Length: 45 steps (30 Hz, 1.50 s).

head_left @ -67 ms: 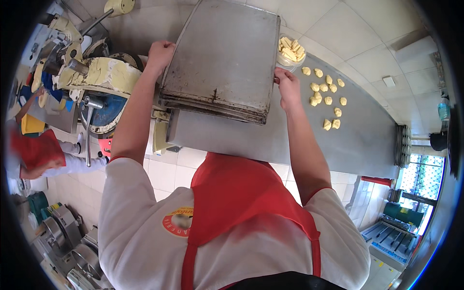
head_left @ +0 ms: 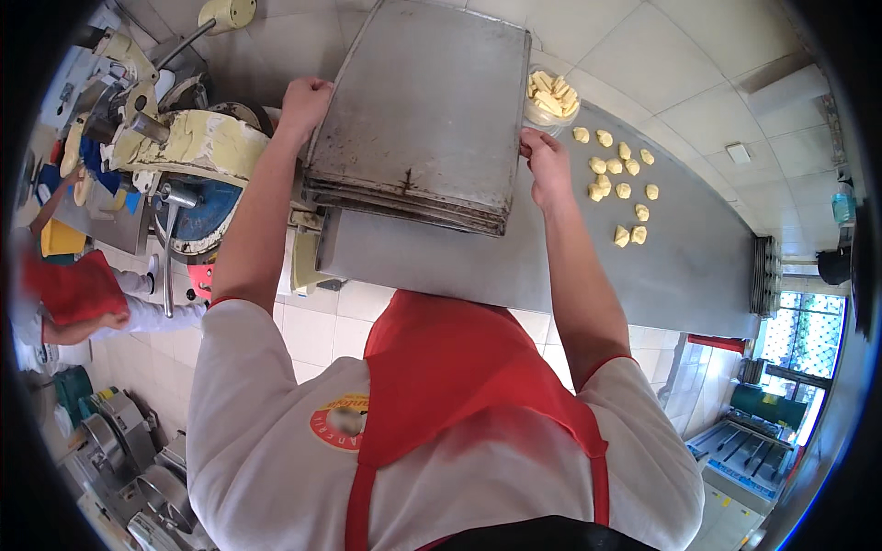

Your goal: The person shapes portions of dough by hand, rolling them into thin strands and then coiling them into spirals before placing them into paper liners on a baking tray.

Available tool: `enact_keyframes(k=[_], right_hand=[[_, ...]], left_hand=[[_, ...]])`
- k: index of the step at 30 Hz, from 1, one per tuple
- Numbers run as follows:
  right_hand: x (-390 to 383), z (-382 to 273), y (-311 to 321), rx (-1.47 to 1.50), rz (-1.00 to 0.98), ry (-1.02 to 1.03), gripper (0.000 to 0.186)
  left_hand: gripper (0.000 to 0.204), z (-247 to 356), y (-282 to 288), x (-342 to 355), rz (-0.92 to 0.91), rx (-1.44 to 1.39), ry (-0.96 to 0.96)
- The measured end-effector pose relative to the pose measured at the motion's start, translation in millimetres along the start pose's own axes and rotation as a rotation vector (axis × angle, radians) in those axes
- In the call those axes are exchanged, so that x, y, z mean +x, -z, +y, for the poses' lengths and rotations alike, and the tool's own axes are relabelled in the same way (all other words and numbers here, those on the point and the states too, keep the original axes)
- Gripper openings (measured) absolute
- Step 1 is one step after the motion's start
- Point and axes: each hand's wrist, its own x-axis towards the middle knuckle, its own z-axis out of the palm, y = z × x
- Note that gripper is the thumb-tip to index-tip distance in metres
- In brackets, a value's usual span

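Note:
A stack of worn grey metal baking trays (head_left: 413, 110) lies in front of me on the left end of the steel table. My left hand (head_left: 306, 106) is closed at the left edge of the top tray. On the opposite edge, my right hand (head_left: 547, 161) grips the tray's rim with its fingers curled. Part of each hand's fingers is hidden, and I cannot tell whether the top tray is raised off those below. Just past my right hand sits a clear bowl (head_left: 551, 99) of pale yellow sticks. Several small lumps of dough (head_left: 624, 191) are spread over the table to the right.
The steel table (head_left: 689, 266) stretches away to the right. A large cream-coloured machine (head_left: 197, 147) with a blue part stands close by my left arm. Further left, a co-worker in a red apron (head_left: 87, 289) stands near a yellow container (head_left: 62, 236). Tiled wall runs behind the table.
My hands and the trays have hardly moved. At the far left, the co-worker's lower arm now reaches slightly further to the right.

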Motion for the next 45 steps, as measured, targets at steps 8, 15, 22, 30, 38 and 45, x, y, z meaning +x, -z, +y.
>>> enact_keyframes(k=[8,15,22,30,38,45], right_hand=[[-40.8,-12.1,65.8,0.456,0.011,-0.103,0.037],[-192.8,43.2,291.8,0.473,0.086,0.091,0.041],[-439.6,135.7,472.3,0.981,0.19,0.222,0.068],[-563.2,270.0,423.3,0.988,0.307,0.591,0.068],[-401.2,279.7,382.5,1.05,1.231,0.423,0.033],[-340.4,273.2,531.6,0.947,1.381,0.227,0.034]], left_hand=[[0.029,94.5,-43.5,-92.8,0.14,-0.504,0.051],[0.037,171.2,-150.0,-267.2,-0.761,-1.12,0.396],[0.04,239.0,-297.5,-436.8,-1.143,-1.022,0.47],[0.04,265.2,-459.7,-610.3,-1.428,-0.98,0.418],[0.046,192.7,-601.0,-541.7,-1.751,-0.71,0.646],[0.075,237.3,-740.6,-529.1,-1.894,-0.294,0.714]])
